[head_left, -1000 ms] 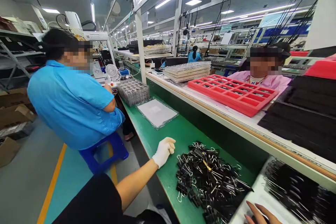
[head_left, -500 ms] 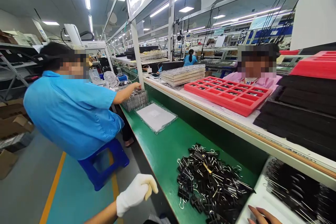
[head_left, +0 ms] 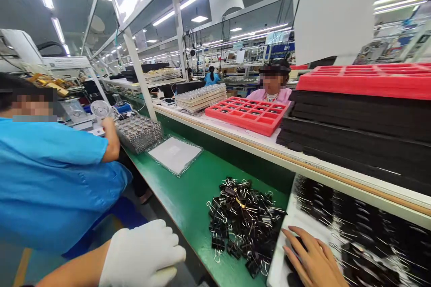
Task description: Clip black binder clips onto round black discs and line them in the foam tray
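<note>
My left hand [head_left: 143,253], in a white glove, is at the lower centre, off the green bench's front edge, fingers apart and holding nothing. My bare right hand [head_left: 311,255] lies at the lower right over the near part of a white tray [head_left: 281,258], its fingers spread. Something black shows under that palm, too hidden to make out. Rows of black binder clips [head_left: 363,228] with silver handles fill much of the tray. Left of the tray, a loose heap of black binder clips [head_left: 247,219] is piled on the green bench [head_left: 182,193].
Farther left lie a clear tray with a white sheet [head_left: 175,154] and a stack of metallic trays [head_left: 139,132]. A co-worker in blue [head_left: 57,179] sits at the left. The raised shelf holds a red tray [head_left: 247,114] and a black foam stack [head_left: 360,125]; another person sits behind.
The view has swung right and shows more of the white tray. My left hand has opened from a curled shape and appears larger. More of my right hand is visible, now over the tray.
</note>
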Tool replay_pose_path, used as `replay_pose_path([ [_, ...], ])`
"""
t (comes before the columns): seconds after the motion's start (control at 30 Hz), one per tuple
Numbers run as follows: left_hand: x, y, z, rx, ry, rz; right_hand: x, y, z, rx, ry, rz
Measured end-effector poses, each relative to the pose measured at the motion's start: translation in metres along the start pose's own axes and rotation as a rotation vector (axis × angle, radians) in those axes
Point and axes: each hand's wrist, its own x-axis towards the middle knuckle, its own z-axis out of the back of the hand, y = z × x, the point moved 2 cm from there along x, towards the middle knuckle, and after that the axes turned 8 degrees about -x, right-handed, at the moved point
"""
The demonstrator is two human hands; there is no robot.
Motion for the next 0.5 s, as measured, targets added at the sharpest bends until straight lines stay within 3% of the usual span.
replay_pose_path([
  [0.2,0.056,0.001,0.059,-0.067,-0.086,-0.277,0.005,-0.002,0.006,-0.055,0.034,0.032],
  [0.27,0.078,0.01,0.075,-0.231,-0.069,-0.46,0.01,-0.001,0.01,-0.095,0.033,0.034],
  [0.37,0.112,0.028,0.082,-0.597,-0.051,-0.871,0.026,0.018,0.02,-0.076,0.04,0.058],
  [0.43,0.134,0.04,0.08,-0.857,-0.219,-1.042,0.042,0.046,0.029,0.046,0.046,0.083],
  [0.5,0.153,0.052,0.077,-1.099,-0.515,-1.082,0.058,0.078,0.04,0.215,-0.007,0.072],
])
